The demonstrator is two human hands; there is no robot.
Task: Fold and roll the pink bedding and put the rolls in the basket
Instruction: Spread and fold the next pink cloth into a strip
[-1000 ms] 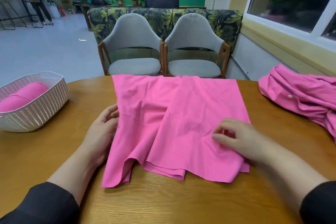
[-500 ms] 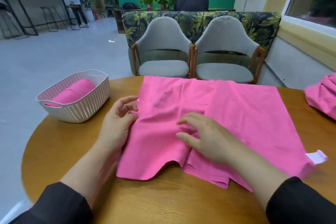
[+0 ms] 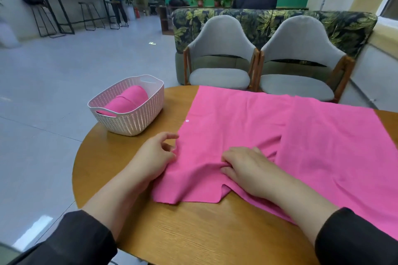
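A pink bedding sheet [image 3: 312, 140] lies spread over the round wooden table [image 3: 193, 228], its near edge rumpled. My left hand [image 3: 155, 157] sits at the sheet's left edge with curled fingers pinching the fabric there. My right hand [image 3: 247, 168] lies on the sheet near its front, its fingertips curled into a bunched fold. At the table's far left stands a white woven basket [image 3: 133, 122], and a rolled pink bedding [image 3: 127, 101] lies inside it.
Two grey chairs [image 3: 219, 58] stand behind the table in front of a leaf-patterned sofa back [image 3: 344, 26]. The table's rounded edge drops to the floor on the left. A person sits beyond the sofa and another stands at a far counter.
The view has swung left, so the second pink pile at the right is out of sight. My right hand slid left across the sheet toward my left hand and now bunches the fabric.
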